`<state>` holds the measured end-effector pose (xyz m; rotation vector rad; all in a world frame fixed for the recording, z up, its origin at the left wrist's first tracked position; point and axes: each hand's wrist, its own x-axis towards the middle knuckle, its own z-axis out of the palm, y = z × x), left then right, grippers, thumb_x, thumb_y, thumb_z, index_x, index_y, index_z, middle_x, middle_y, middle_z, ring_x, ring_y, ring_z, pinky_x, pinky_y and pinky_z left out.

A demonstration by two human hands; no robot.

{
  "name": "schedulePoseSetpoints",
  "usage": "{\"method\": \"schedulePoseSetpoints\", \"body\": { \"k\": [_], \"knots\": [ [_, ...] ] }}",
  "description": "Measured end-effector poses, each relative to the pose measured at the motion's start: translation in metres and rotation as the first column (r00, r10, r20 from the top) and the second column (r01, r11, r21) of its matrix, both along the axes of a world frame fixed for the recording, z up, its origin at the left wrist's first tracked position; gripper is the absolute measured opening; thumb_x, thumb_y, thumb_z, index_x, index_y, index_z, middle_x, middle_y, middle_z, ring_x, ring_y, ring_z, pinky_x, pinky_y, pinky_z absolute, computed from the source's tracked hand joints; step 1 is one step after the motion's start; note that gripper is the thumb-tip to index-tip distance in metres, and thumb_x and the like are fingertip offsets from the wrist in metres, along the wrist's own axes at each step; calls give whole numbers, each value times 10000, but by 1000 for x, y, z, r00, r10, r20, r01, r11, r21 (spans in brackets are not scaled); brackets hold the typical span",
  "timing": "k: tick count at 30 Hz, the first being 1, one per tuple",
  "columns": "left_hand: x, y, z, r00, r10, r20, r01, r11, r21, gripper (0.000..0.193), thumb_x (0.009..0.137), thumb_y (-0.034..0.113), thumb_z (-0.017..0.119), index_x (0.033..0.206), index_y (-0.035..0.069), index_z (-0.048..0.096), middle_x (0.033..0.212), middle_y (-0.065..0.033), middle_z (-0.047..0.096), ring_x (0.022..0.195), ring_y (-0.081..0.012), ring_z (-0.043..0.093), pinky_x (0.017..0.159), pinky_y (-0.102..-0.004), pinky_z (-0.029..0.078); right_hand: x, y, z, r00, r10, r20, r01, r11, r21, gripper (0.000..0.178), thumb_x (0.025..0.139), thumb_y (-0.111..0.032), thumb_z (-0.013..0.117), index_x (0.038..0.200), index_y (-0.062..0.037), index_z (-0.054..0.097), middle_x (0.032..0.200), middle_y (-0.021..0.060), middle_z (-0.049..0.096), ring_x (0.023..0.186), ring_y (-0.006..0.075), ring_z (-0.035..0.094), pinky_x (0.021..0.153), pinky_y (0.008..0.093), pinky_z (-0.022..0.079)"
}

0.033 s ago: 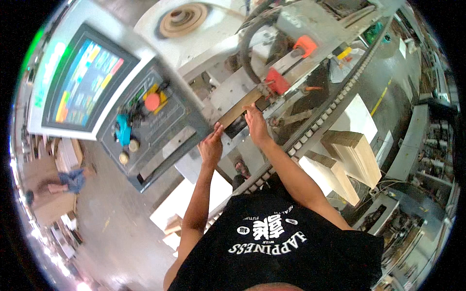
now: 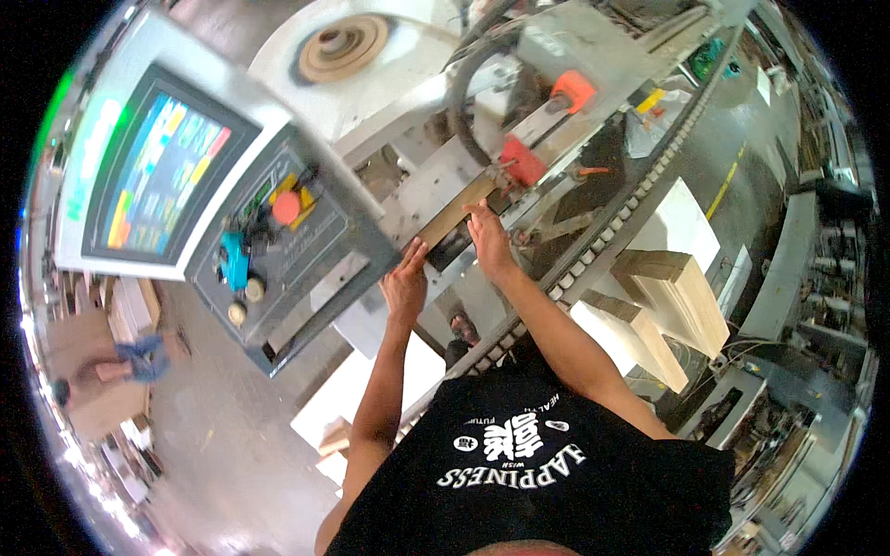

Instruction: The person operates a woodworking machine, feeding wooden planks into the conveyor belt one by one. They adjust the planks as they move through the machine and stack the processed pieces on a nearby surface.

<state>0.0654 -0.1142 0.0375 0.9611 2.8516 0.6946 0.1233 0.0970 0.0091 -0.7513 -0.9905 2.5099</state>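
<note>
A narrow flat wooden strip (image 2: 456, 215) lies slantwise on the metal bed of a machine, in front of me. At its near left end, the fingers of my left hand (image 2: 404, 284) close on the wood. My right hand (image 2: 490, 245) grips the strip's near edge farther along, with bent fingers reaching over it. The strip's far end meets the machine beside a red block (image 2: 522, 160). My palms and part of the fingers' undersides are hidden.
A control panel (image 2: 315, 236) with a lit screen (image 2: 167, 171) and red button stands at left. A chain track (image 2: 603, 243) runs along the machine's near side. Stacked wooden boards (image 2: 672, 296) stand at right. A person (image 2: 134, 361) is at far left.
The whole view has shifted very slightly. Both my hands keep their places on the wooden strip.
</note>
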Motion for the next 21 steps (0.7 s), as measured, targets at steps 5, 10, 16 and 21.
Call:
{"method": "schedulePoseSetpoints", "body": {
  "k": [5,10,16,21],
  "knots": [
    [-7,55,-6,984,-76,-159,76,997,-8,383,1028,189,610,1381,258,740,1505,49,680,1091,-207,616,1060,-428,362,-4,28,-15,999,30,-25,-23,971,239,479,1148,-432,511,1500,-111,556,1520,45,582,1529,170,423,1315,400,229],
    [-2,114,1,980,-76,-185,89,994,61,357,984,208,710,1331,262,771,1448,79,715,1062,-213,601,1064,-434,366,38,14,-24,978,208,26,-203,909,364,566,1105,-295,631,1582,-31,482,1564,73,560,1498,204,467,1225,418,402],
    [-30,118,-30,987,38,-158,-25,996,80,228,965,241,720,1165,238,829,1220,22,788,1041,-244,619,1034,-477,394,160,24,130,915,156,372,-403,306,863,573,970,-257,768,1484,-68,599,1587,136,559,1441,354,547,1210,489,428],
    [-8,76,-14,976,99,-192,-59,977,204,158,975,177,717,1070,211,839,956,-46,792,1023,-264,636,992,-497,412,311,74,231,764,-304,569,-601,-15,799,647,836,-339,866,1397,-90,665,1485,163,643,1368,379,598,1179,511,454]
  ]
}}
